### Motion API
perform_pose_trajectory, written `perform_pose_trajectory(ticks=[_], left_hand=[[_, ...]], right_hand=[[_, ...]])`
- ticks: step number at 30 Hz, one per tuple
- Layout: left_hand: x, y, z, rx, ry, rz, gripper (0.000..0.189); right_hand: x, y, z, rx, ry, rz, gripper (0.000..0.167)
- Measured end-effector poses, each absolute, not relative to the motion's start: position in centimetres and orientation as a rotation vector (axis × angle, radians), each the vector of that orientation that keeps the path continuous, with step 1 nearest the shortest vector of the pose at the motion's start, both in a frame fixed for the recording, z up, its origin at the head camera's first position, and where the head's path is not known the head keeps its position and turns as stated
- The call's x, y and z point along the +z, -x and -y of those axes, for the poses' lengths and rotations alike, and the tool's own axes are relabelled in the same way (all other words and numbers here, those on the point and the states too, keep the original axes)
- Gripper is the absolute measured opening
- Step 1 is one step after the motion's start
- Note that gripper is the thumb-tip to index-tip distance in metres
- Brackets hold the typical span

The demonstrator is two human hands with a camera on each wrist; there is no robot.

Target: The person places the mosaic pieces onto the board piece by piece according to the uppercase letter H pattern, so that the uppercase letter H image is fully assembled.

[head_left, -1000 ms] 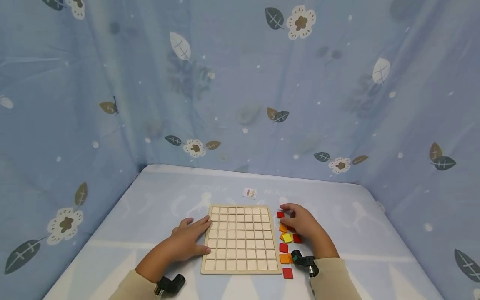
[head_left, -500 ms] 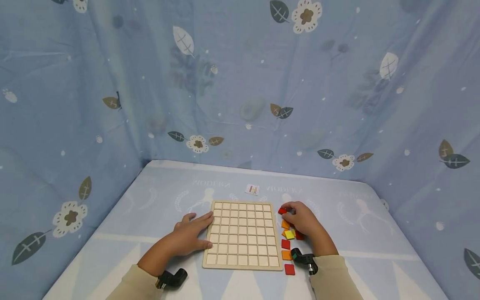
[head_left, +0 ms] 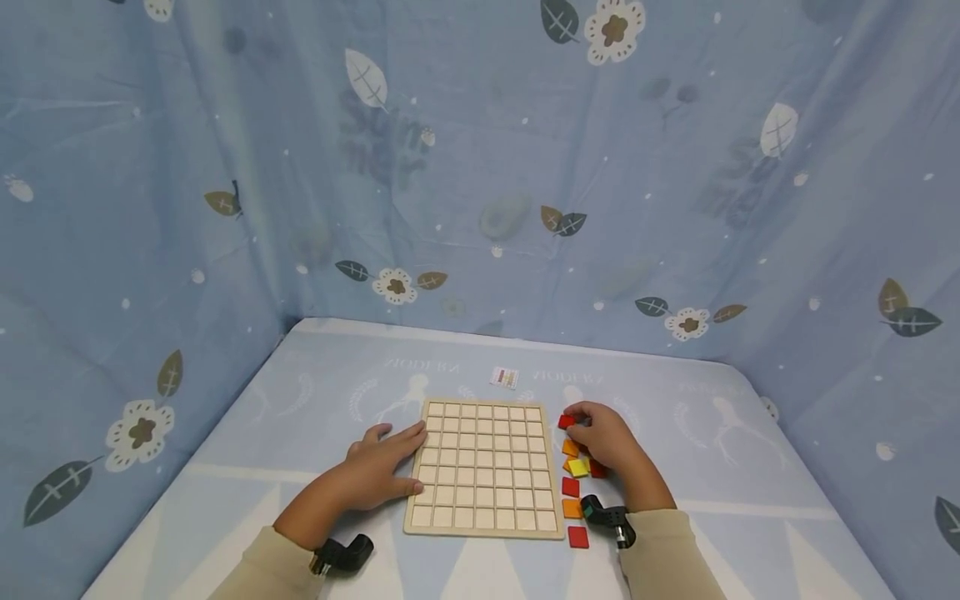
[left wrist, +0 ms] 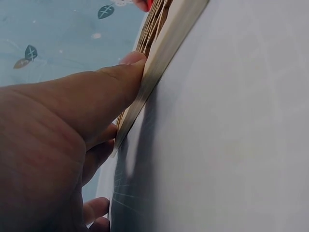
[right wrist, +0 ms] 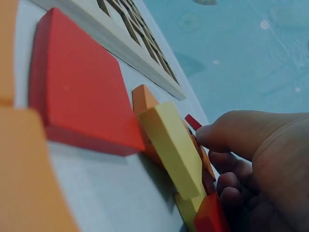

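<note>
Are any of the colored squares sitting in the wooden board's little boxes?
No, the visible compartments of the wooden board are all bare, and the colored tiles are beyond its right edge.

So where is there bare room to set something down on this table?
Free: the table between the left hand and left edge, between the right hand and right edge, and most of the board. Crowded: the strip along the board's right side, where coloured tiles lie.

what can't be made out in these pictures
- Head view: print on the card, too small to read.
- Head view: part of the red tile at the fingertips, covered by the right hand.
- Left wrist view: the rest of the board, cut off by the top edge.
- Right wrist view: lower-left orange tile, cut off by the picture's edges.
</note>
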State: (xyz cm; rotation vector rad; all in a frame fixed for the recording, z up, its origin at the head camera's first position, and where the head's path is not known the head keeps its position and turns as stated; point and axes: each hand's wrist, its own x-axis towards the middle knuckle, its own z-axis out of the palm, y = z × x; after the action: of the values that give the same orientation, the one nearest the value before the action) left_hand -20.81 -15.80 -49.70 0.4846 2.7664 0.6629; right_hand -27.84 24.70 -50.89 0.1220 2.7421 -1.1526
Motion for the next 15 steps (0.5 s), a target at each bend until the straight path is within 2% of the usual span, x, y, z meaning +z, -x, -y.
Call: perform_pose_trajectory(ticks=[15], left_hand=[[-49.9,21.0,15.9,0.649,-0.506,-2.774,0.087]], right_hand=[[-50.1,27.4,-22.9,-1.286,-0.112,-2.740,0.028]])
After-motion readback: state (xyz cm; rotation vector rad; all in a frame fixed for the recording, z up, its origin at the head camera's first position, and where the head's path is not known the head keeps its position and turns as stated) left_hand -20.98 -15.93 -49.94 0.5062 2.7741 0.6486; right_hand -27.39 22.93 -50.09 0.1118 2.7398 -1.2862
